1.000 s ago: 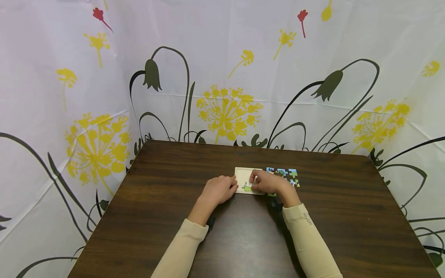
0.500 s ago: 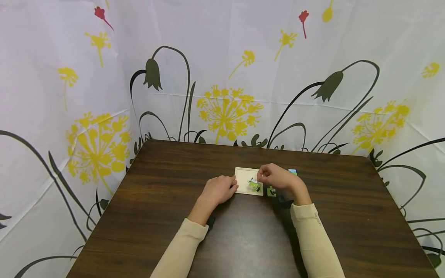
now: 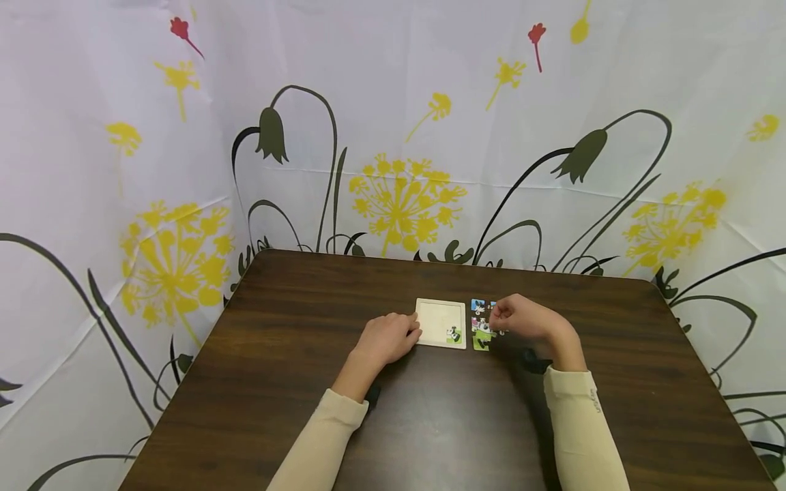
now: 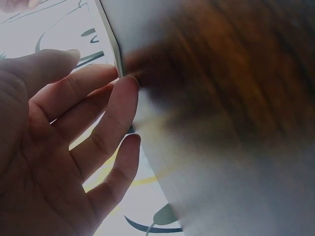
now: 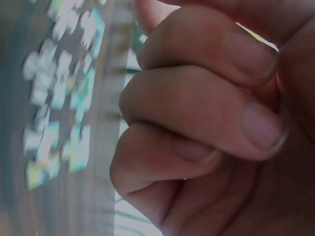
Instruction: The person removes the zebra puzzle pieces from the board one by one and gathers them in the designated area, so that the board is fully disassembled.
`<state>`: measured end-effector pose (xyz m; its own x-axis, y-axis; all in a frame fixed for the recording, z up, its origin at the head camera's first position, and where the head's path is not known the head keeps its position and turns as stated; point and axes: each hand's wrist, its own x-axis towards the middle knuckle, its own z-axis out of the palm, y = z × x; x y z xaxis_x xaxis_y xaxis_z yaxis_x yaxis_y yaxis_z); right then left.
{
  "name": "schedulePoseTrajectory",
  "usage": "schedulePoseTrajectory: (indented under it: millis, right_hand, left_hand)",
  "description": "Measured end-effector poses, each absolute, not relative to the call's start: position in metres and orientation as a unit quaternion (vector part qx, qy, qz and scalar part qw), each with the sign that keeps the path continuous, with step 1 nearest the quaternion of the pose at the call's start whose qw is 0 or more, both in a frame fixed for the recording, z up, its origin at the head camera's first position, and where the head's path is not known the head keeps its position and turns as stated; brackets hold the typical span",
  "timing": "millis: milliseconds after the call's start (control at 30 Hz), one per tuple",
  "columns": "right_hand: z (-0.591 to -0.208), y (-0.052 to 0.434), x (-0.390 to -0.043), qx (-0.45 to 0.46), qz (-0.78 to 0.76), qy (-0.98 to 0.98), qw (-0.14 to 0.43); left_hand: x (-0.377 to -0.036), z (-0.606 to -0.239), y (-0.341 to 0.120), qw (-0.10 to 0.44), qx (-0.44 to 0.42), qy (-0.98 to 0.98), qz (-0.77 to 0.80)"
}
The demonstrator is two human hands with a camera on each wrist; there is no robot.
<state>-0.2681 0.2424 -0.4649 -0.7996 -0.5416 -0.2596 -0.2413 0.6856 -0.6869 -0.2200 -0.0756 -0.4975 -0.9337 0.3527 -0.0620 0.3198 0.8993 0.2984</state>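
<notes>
The right hand (image 3: 518, 319) has left the pale square puzzle tray (image 3: 440, 322), one green piece (image 3: 454, 335) seated there, fingers curled empty over loose colourful pieces (image 3: 481, 326); left hand (image 3: 385, 337), fingers relaxed, steadies the tray on the brown surface (image 3: 307, 354).

A dark wooden table (image 3: 307, 382) bears a puzzle tray (image 3: 437, 320) and loose puzzle pieces (image 3: 481, 326).

Head view: bright, even, diffuse light, sharp overall. Soft glare on the table (image 3: 442, 423) near the camera, short dark shadows under both forearms. Wide-angle bending at frame edges. Left wrist view: left hand (image 4: 64, 142) in focus, table beyond its fingertips smeared with blur. Right wrist view: right hand (image 5: 211, 123) close and soft, puzzle pieces (image 5: 59, 108) beyond its knuckles blurred, dim.
</notes>
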Motion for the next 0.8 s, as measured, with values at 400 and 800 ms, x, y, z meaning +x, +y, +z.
schedulePoseTrajectory:
  millis: [400, 800]
  right_hand:
    - [-0.478, 0.275, -0.257, -0.173, -0.321, 0.894, 0.26]
    - [-0.485, 0.267, -0.265, -0.179, -0.302, 0.904, 0.245]
  left_hand:
    - [-0.22, -0.499, -0.074, 0.061, 0.172, 0.973, 0.142]
    - [-0.222, -0.5, -0.074, 0.058, 0.171, 0.973, 0.142]
